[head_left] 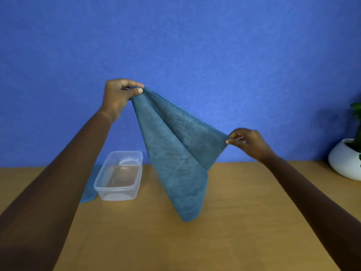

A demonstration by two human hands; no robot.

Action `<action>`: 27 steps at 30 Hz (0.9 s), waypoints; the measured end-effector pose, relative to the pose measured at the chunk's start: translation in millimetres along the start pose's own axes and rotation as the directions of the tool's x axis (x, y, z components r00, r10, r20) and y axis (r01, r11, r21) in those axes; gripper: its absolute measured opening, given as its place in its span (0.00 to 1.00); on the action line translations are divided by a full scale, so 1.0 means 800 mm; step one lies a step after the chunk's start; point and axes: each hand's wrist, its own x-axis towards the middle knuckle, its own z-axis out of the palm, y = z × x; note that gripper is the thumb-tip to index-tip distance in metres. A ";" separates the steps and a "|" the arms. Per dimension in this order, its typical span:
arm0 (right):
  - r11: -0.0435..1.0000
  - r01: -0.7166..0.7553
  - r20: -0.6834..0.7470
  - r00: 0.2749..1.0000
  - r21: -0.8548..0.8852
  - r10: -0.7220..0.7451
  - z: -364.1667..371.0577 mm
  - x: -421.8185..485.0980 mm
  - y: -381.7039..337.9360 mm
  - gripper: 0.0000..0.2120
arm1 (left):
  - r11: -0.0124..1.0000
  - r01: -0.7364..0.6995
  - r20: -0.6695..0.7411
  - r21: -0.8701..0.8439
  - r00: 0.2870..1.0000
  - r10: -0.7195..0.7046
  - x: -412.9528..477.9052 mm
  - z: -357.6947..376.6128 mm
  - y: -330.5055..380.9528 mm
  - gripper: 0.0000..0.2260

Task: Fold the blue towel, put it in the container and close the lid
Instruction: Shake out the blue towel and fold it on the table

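The blue towel [175,153] hangs in the air above the table, stretched between both hands, with its lowest corner just over the wood. My left hand [119,96] pinches the upper left corner, raised high. My right hand [248,142] pinches the right corner, lower down. A clear plastic container [119,177] stands open and empty on the table, left of the towel. A blue lid [88,194] lies flat beside the container's left side, mostly hidden behind my left forearm.
The wooden table [234,222] runs up to a blue wall [195,45]. A white pot with a green plant [343,159] stands at the far right edge of the table.
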 end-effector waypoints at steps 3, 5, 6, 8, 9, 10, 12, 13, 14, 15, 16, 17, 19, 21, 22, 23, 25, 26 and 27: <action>1.000 -0.014 -0.113 0.994 -0.010 0.013 -0.022 0.011 -0.003 0.04 | 0.992 -0.016 0.025 0.122 1.000 0.013 -0.002 -0.007 -0.017 0.11; 0.999 -0.034 -0.154 0.988 -0.017 0.031 -0.034 0.017 -0.006 0.04 | 0.979 -0.021 0.061 0.203 0.998 0.008 -0.004 -0.009 -0.026 0.11; 0.999 -0.041 -0.174 0.984 -0.021 0.036 -0.038 0.020 -0.007 0.04 | 0.973 -0.018 0.079 0.229 0.997 0.000 -0.006 -0.009 -0.031 0.13; 0.999 -0.037 -0.235 0.971 -0.015 0.033 -0.043 0.023 -0.012 0.03 | 0.955 -0.037 0.100 0.293 0.995 0.008 -0.009 -0.007 -0.038 0.15; 0.999 -0.030 -0.249 0.968 -0.016 0.025 -0.044 0.024 -0.017 0.03 | 0.936 -0.065 0.108 0.345 0.994 0.029 -0.012 -0.005 -0.042 0.14; 0.999 -0.013 -0.238 0.971 -0.034 0.005 -0.044 0.024 -0.022 0.03 | 0.911 -0.091 0.120 0.403 0.992 0.046 -0.015 -0.004 -0.045 0.13; 0.997 0.034 -0.230 0.972 -0.074 -0.051 -0.044 0.023 -0.032 0.03 | 0.866 -0.120 0.129 0.485 0.989 0.065 -0.019 -0.003 -0.050 0.11; 0.997 0.049 -0.266 0.962 -0.063 -0.064 -0.044 0.023 -0.037 0.04 | 0.854 -0.111 0.117 0.508 0.991 0.060 -0.021 -0.002 -0.052 0.10; 0.997 0.063 -0.311 0.948 -0.037 -0.072 -0.044 0.024 -0.042 0.04 | 0.844 -0.096 0.100 0.528 0.994 0.051 -0.022 -0.002 -0.054 0.10; 0.996 0.081 -0.333 0.939 -0.023 -0.084 -0.044 0.024 -0.047 0.04 | 0.832 -0.084 0.088 0.549 0.995 0.042 -0.024 0.000 -0.054 0.09; 0.994 0.108 -0.314 0.943 -0.029 -0.111 -0.043 0.024 -0.053 0.03 | 0.819 -0.070 0.084 0.569 0.996 0.026 -0.026 0.002 -0.056 0.09; 0.989 0.136 -0.261 0.954 -0.052 -0.145 -0.040 0.022 -0.060 0.03 | 0.809 -0.057 0.084 0.586 0.996 0.010 -0.028 0.003 -0.059 0.09; 0.979 0.187 -0.201 0.959 -0.088 -0.201 -0.037 0.021 -0.068 0.02 | 0.795 -0.022 0.061 0.606 0.998 -0.019 -0.031 0.005 -0.066 0.08; 0.982 0.183 -0.278 0.942 -0.050 -0.190 -0.038 0.024 -0.072 0.02 | 0.789 0.027 0.008 0.614 0.999 -0.040 -0.033 0.005 -0.072 0.09; 0.985 0.170 -0.306 0.937 -0.031 -0.171 -0.039 0.026 -0.072 0.03 | 0.786 0.043 -0.011 0.616 0.999 -0.046 -0.035 0.005 -0.075 0.09; 0.987 0.156 -0.308 0.938 -0.029 -0.157 -0.039 0.027 -0.071 0.03 | 0.784 0.054 -0.022 0.619 0.998 -0.051 -0.037 0.006 -0.077 0.08; 0.989 0.134 -0.288 0.946 -0.069 -0.149 -0.036 0.029 -0.070 0.07 | 0.788 0.074 -0.044 0.611 0.997 -0.059 -0.041 0.008 -0.079 0.08; 0.990 0.122 -0.300 0.944 -0.065 -0.136 -0.034 0.029 -0.069 0.10 | 0.795 0.082 -0.059 0.602 0.997 -0.058 -0.044 0.009 -0.080 0.08; 0.994 0.106 -0.324 0.939 -0.039 -0.113 -0.032 0.030 -0.069 0.12 | 0.800 0.087 -0.072 0.594 0.996 -0.054 -0.045 0.011 -0.080 0.08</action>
